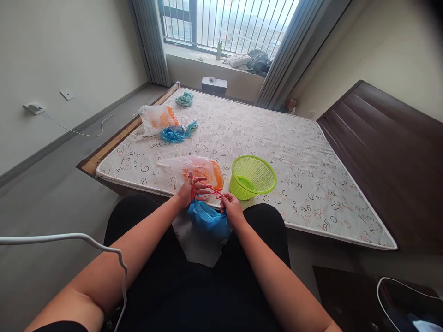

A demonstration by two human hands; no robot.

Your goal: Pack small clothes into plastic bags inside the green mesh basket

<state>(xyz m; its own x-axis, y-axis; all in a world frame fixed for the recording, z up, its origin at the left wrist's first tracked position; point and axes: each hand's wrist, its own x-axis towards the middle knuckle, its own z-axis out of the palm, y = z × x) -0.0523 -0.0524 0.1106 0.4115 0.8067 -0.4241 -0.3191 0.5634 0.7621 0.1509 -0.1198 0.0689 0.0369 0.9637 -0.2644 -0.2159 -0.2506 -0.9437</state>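
Note:
A red string point(204, 180) runs between my hands. It loops around my left hand point(190, 190), whose fingers are stretched out and spread. My right hand point(231, 207) is closed, pinching the string beside a small tangle. Below both hands a blue plastic bag point(210, 219) hangs between my knees at the mattress edge. Just beyond my left hand lies a clear plastic bag with orange print point(200, 168). A lime-green plastic basket point(254, 177) stands upright near my right hand, with nothing visible inside it.
The lettered mattress point(294, 170) carries another printed plastic bag point(157, 117), a blue plastic bundle point(173, 133) and a pale green coil point(184, 98). A white cable point(83, 236) crosses near my left arm. The dark headboard point(384, 166) rises at right.

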